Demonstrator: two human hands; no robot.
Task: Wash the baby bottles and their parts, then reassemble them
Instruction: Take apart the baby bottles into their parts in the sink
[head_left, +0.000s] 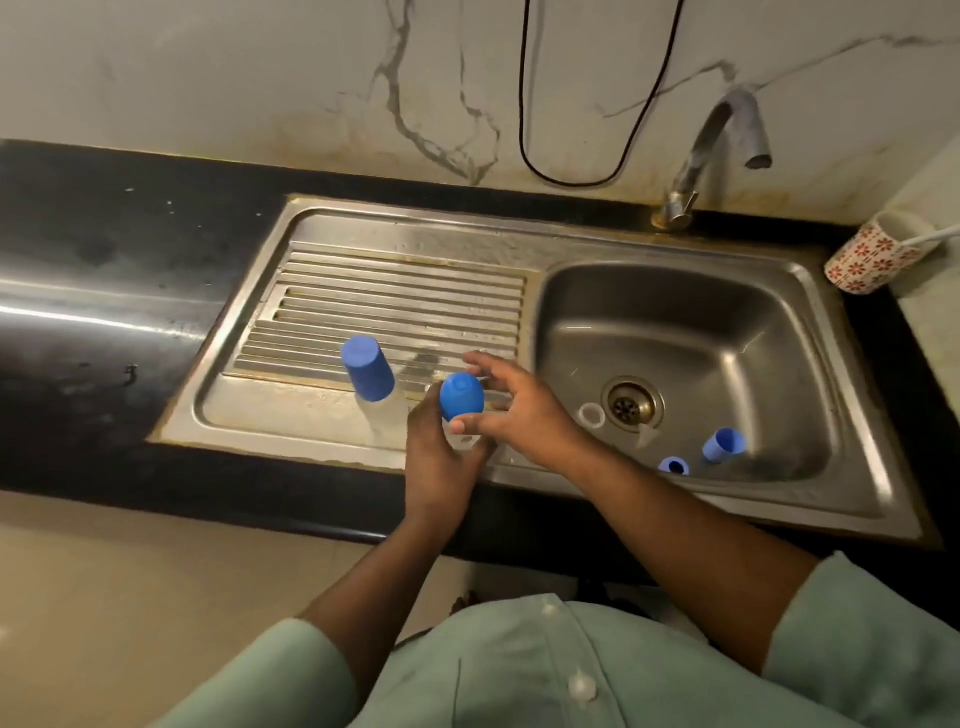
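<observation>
Bottle (464, 440), clear body, blue cap (462, 396): left hand (436, 457) wrapped round the body over the sink's (524, 244) front rim; right hand (511, 405) fingers spread, thumb against the cap's base. Likely light, stiff, wet-slick; best gripped at the body. Second capped bottle (374, 387) upright on the drainboard. Ring (592, 415), two blue parts (722, 445) (674, 465) in the basin.
</observation>
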